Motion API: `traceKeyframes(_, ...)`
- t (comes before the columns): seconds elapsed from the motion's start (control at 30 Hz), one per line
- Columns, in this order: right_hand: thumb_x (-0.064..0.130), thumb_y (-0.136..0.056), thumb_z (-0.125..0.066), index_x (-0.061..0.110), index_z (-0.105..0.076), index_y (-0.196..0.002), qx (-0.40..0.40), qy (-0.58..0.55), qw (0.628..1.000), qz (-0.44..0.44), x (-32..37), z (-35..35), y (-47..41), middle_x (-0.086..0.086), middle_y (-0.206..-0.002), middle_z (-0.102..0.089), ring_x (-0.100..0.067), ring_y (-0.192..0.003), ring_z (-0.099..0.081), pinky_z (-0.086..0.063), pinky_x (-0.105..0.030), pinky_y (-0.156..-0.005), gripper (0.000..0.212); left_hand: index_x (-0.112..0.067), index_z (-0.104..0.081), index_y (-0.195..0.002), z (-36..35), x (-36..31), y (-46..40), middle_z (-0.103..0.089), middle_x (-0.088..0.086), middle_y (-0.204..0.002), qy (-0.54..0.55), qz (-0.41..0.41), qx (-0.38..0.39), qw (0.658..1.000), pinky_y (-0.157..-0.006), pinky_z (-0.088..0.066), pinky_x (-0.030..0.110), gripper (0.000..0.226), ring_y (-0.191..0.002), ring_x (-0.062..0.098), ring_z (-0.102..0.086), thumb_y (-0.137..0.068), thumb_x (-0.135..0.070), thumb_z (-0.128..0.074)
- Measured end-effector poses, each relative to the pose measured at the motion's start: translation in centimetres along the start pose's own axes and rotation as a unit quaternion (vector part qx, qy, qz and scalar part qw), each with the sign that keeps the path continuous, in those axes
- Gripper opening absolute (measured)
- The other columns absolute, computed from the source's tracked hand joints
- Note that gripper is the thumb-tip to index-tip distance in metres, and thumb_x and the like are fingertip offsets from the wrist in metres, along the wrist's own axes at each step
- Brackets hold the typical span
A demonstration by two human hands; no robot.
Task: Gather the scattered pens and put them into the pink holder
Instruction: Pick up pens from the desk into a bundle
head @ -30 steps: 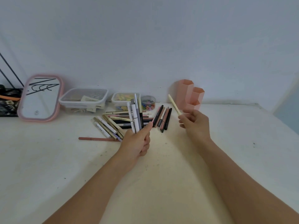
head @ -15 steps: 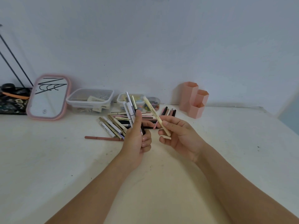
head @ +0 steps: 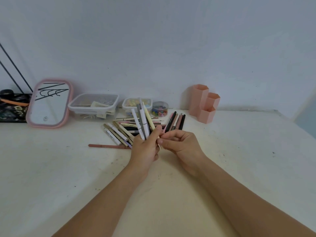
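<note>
pens: loose pile (head: 123,130) on the table, centre of frame, just above the hands; mixed white, gold, black, cream barrels lying crossed over each other
dark pens: small side group (head: 176,123) right of the pile, black, brown and pink, lying roughly parallel, tips pointing up-right
single pen: reddish-brown one (head: 109,146) lies flat, apart at lower left of the pile
held bunch: several pens (head: 142,120), white, grey and cream, fanned upright, sticking up out of the left hand
left hand (head: 145,147): centre frame, fingers curled tight around the lower ends of the bunch, thumb up against the barrels
right hand (head: 181,144): just right of the left, touching it; fingertips pinched narrow on the bottom end of the cream pen (head: 149,119) at the right edge of the bunch
pink holder (head: 204,103): upper right of centre, standing upright on the table against the wall; three hexagonal tubes of different heights, joined; well apart from both hands; contents cannot tell
table (head: 239,159): off-white, scuffed, small dark marks
mirror (head: 49,103): pink frame, left of frame, leaning back on the wall
clear boxes: large lidded one (head: 94,106) right of the mirror, smaller one (head: 132,105) partly behind the bunch
round tub (head: 159,109): clear, colourful small bits inside, between small box and holder
</note>
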State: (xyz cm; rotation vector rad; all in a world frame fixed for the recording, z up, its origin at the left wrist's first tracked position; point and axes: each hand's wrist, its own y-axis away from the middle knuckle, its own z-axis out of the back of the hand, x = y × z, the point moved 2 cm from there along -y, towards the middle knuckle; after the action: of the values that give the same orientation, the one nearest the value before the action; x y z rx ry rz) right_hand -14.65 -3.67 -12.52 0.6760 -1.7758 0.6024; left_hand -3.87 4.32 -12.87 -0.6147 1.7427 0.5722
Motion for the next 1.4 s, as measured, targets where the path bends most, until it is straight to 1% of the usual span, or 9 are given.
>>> traceKeyframes(0.13, -0.001, -0.083, -0.073, 0.008, -0.079, -0.089, -0.123, 0.138, 0.981, 0.058, 1.4, 3.3, -1.4, -0.009, -0.090, -0.078, -0.016, -0.081, -0.071, -0.060, -0.035, -0.080, 0.012, -0.019, -0.068, -0.066, 0.0, -0.3, 0.0, -0.045, -0.001, -0.054, 0.020, 0.006, -0.013, 1.000, -0.040, -0.033, 0.023, 0.032, -0.050, 0.011, -0.043, -0.094, -0.036, -0.068)
traceKeyframes(0.2, 0.001, -0.083, -0.068, 0.021, -0.076, -0.100, -0.193, 0.338, 0.914, 0.118, 2.1, 5.5, -1.8, 0.002, -0.098, -0.074, -0.008, -0.082, -0.065, -0.054, -0.026, -0.076, 0.027, -0.016, -0.066, -0.073, 0.0, -0.2, -0.1, -0.052, -0.001, -0.056, 0.040, 0.015, -0.025, 0.999, -0.043, -0.040, 0.024, 0.029, -0.058, 0.012, -0.050, -0.095, -0.035, -0.067)
traceKeyframes(0.37, 0.023, -0.090, -0.064, 0.031, -0.053, -0.144, -0.052, 0.587, 0.803, 0.089, 0.5, 6.5, -3.3, -0.003, -0.139, -0.049, -0.023, -0.129, -0.042, -0.036, -0.032, -0.107, 0.055, -0.010, -0.065, -0.090, -0.4, -0.1, 0.0, -0.058, -0.004, -0.065, 0.093, 0.013, -0.010, 0.995, -0.062, -0.059, 0.033, 0.034, -0.077, 0.015, -0.059, -0.090, -0.044, -0.067)
traceKeyframes(0.53, 0.034, -0.092, -0.057, 0.034, -0.054, -0.143, -0.026, 0.660, 0.747, 0.074, -0.1, 5.6, -3.7, -0.001, -0.140, -0.048, -0.025, -0.127, -0.043, -0.038, -0.037, -0.106, 0.051, -0.007, -0.065, -0.095, -0.5, -0.2, 0.2, -0.056, 0.008, -0.087, 0.116, 0.019, 0.009, 0.993, -0.083, -0.062, 0.053, 0.050, -0.090, 0.017, -0.057, -0.071, -0.049, -0.073)
traceKeyframes(0.7, 0.027, -0.094, -0.065, 0.028, -0.067, -0.126, -0.011, 0.619, 0.778, 0.103, 0.7, 5.3, -3.2, 0.002, -0.125, -0.054, -0.018, -0.114, -0.053, -0.046, -0.031, -0.093, 0.032, -0.016, -0.070, -0.071, -0.3, 0.1, 0.0, -0.067, 0.010, -0.097, 0.109, 0.005, 0.062, 0.992, -0.084, -0.061, 0.054, 0.033, -0.108, 0.024, -0.069, -0.086, -0.045, -0.067)
traceKeyframes(0.87, 0.020, -0.094, -0.068, 0.022, -0.071, -0.105, -0.001, 0.588, 0.799, 0.131, 1.3, 4.9, -2.8, 0.006, -0.114, -0.053, -0.016, -0.099, -0.056, -0.044, -0.027, -0.088, 0.012, -0.022, -0.060, -0.067, -0.5, 0.2, 0.2, -0.048, 0.000, -0.056, 0.036, 0.025, 0.060, 0.997, -0.046, -0.049, 0.026, 0.036, -0.052, 0.014, -0.053, -0.088, -0.049, -0.071)
traceKeyframes(1.03, 0.016, -0.099, -0.061, 0.017, -0.067, -0.110, -0.022, 0.573, 0.800, 0.178, 1.4, 4.9, -2.8, 0.003, -0.117, -0.057, -0.017, -0.101, -0.059, -0.051, -0.035, -0.093, 0.012, -0.017, -0.046, -0.068, 0.0, 0.1, 0.1, -0.042, -0.002, -0.054, -0.013, 0.051, 0.044, 0.998, -0.035, -0.027, 0.020, 0.043, -0.043, 0.010, -0.036, -0.087, -0.042, -0.076)
traceKeyframes(1.23, 0.022, -0.102, -0.056, 0.019, -0.063, -0.104, -0.231, 0.256, 0.901, 0.263, 3.3, 5.3, -2.2, 0.003, -0.088, -0.073, -0.013, -0.082, -0.070, -0.059, -0.028, -0.070, 0.008, -0.017, -0.045, -0.063, 0.0, -0.1, 0.1, -0.047, 0.000, -0.054, -0.019, 0.069, 0.015, 0.997, -0.036, -0.030, 0.020, 0.043, -0.045, 0.012, -0.043, -0.088, -0.035, -0.075)
traceKeyframes(1.4, 0.014, -0.101, -0.060, 0.005, -0.069, -0.088, -0.098, -0.011, 0.994, 0.055, 3.1, 5.3, -1.8, -0.011, -0.077, -0.073, -0.015, -0.060, -0.064, -0.054, -0.023, -0.056, 0.019, -0.012, -0.062, -0.071, -0.1, -0.3, 0.2, -0.032, -0.006, -0.050, -0.050, 0.072, 0.064, 0.994, -0.038, -0.022, 0.020, 0.042, -0.044, 0.010, -0.027, -0.088, -0.049, -0.072)
